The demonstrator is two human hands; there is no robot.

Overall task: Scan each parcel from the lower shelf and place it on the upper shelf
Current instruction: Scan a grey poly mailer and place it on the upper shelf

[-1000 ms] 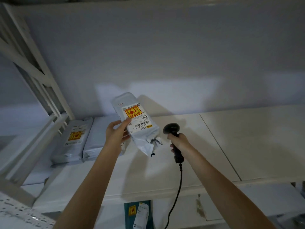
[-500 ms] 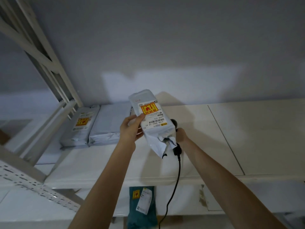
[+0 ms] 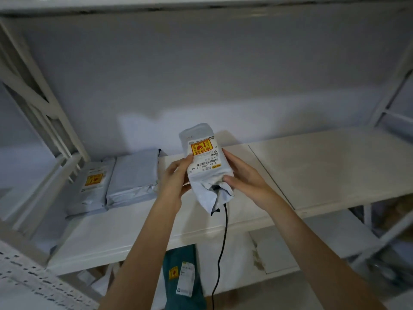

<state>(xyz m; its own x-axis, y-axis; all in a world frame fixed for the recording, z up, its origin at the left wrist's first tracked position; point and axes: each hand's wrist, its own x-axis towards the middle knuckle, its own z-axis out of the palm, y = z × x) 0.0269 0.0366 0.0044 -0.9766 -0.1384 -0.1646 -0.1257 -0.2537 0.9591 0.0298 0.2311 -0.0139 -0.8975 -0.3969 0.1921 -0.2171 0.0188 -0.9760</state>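
both hands hold one parcel: the left hand (image 3: 176,175) pinches its left edge, the right hand (image 3: 242,175) curls round its right side. the parcel (image 3: 205,162) hangs above the upper shelf (image 3: 324,166), label up. it looks light, soft and slick; its loose crumpled tail would slip, so grip the padded middle. a cable (image 3: 221,249) dangles below.
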